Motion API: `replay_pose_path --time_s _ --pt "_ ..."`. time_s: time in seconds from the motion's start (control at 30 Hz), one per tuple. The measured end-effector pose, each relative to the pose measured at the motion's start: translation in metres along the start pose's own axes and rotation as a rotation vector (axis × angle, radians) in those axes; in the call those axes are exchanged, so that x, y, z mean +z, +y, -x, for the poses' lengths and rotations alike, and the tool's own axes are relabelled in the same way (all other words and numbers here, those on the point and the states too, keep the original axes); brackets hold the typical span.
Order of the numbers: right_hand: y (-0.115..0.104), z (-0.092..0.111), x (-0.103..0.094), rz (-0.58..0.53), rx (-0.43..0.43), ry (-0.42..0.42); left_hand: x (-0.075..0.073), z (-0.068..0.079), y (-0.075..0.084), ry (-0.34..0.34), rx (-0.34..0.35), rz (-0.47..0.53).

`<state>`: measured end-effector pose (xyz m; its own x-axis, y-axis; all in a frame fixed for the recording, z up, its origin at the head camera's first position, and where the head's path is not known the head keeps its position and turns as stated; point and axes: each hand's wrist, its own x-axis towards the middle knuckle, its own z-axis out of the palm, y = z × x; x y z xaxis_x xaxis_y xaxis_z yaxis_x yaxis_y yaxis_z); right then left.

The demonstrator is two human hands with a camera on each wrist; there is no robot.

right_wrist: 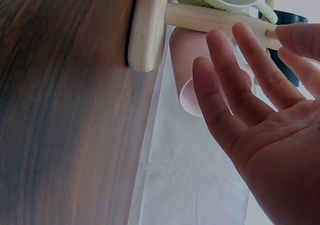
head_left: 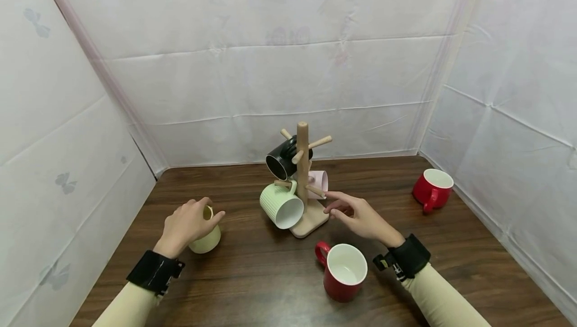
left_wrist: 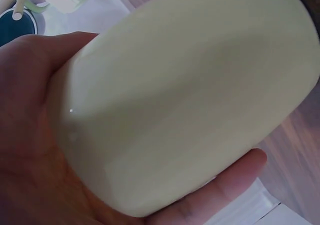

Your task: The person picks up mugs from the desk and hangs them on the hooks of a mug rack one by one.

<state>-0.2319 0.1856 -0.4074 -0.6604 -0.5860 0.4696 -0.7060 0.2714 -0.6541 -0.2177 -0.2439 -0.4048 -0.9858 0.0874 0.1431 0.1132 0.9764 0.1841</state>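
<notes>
Pale, creased sheeting (head_left: 279,81) is hung across the back and both sides, and below it a dark wood-grained table (head_left: 252,277) is spread, a faint sheen caught towards its front. In the middle the mug rack (head_left: 303,187) is planted, loaded with a black mug (head_left: 280,164) and a green mug (head_left: 275,204); a pink mug (head_left: 321,181) is glimpsed behind the post. To the right, a near red mug (head_left: 340,289) and a far red mug (head_left: 422,192) are seen upright. And at the table's left, there's the yellow mug (head_left: 208,242)! Ceramic would be guessed: stiff, fairly light, slick-walled, easily chipped, best held round the body; its handle is hidden. It is flanked by the left hand (head_left: 186,227), thumb and fingers set wide; whether it is gripped cannot be told. Over at the rack, the right hand's (head_left: 360,217) fingers are loosely parted, one fingertip placed right beside a lower peg (head_left: 315,191); contact cannot be confirmed.
</notes>
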Motion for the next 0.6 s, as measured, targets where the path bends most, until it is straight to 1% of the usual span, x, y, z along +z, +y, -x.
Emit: replay_pose_path --time_s 0.17,0.27,0.43,0.6 --pt "0.023 0.002 0.005 0.000 0.005 0.003 0.006 0.001 -0.003 0.029 -0.001 -0.023" --pt "0.034 0.003 0.007 0.003 0.017 -0.001 0.010 0.002 -0.005 0.070 0.001 -0.037" --pt "0.038 0.002 0.008 -0.011 0.032 -0.011 0.015 0.002 -0.004 0.159 0.003 -0.042" --pt "0.039 0.001 0.008 -0.006 0.052 -0.017 0.019 0.002 -0.004 0.197 0.004 -0.041"
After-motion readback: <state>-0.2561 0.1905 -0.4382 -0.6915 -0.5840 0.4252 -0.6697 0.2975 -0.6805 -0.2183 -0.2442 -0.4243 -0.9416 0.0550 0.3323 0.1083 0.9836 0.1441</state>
